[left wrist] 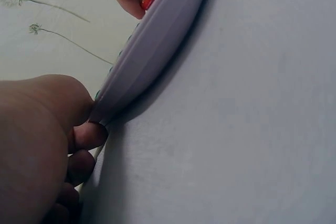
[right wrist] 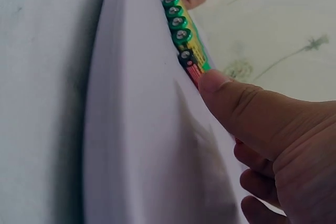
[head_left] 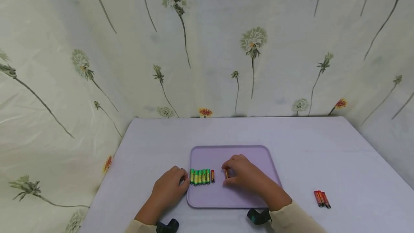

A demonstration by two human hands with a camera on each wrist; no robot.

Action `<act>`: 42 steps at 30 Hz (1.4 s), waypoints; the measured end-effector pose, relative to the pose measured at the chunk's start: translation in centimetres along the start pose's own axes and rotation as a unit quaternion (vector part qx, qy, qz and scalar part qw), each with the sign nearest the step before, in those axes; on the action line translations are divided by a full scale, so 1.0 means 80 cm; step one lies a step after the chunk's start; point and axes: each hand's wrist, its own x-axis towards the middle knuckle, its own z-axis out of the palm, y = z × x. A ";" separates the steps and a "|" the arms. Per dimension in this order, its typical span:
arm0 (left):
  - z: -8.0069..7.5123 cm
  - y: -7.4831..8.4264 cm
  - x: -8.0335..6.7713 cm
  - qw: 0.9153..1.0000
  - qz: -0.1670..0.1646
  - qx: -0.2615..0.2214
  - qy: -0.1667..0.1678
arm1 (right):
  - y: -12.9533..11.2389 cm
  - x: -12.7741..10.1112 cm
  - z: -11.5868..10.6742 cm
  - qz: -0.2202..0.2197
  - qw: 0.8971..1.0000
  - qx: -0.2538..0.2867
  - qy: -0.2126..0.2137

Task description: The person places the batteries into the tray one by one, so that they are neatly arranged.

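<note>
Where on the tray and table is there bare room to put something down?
The tray's far half, beyond the battery row, is bare, as is the table behind it. Its near-left is crowded: the left hand, the row, and the right hand pinching a red battery.

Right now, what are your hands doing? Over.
Right hand pinching red battery on tray. Left hand at tray edge beside battery row. Nothing blocking.

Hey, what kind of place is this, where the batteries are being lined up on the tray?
Probably a makeshift tabletop workspace, not a lived-in room: a plain table enclosed by a dandelion-print curtain, with only a lilac tray and batteries on it.
</note>
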 end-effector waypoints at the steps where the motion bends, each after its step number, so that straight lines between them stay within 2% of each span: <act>1: 0.000 0.000 0.000 1.000 0.000 0.000 -0.001 | -0.001 0.001 0.001 0.002 1.000 0.002 0.000; 13: -0.001 0.000 0.000 1.000 0.005 0.000 -0.003 | -0.015 0.012 0.018 0.001 0.999 -0.050 0.010; 22: 0.001 -0.002 -0.003 1.000 0.004 -0.005 -0.008 | -0.020 0.017 0.028 0.004 0.998 -0.060 0.006; 30: 0.005 -0.004 -0.002 1.000 0.004 -0.003 -0.002 | -0.024 0.021 0.028 -0.015 0.996 -0.089 0.002; 42: 0.001 -0.001 0.000 1.000 0.003 0.000 0.002 | -0.034 0.030 0.022 -0.028 0.995 -0.098 -0.011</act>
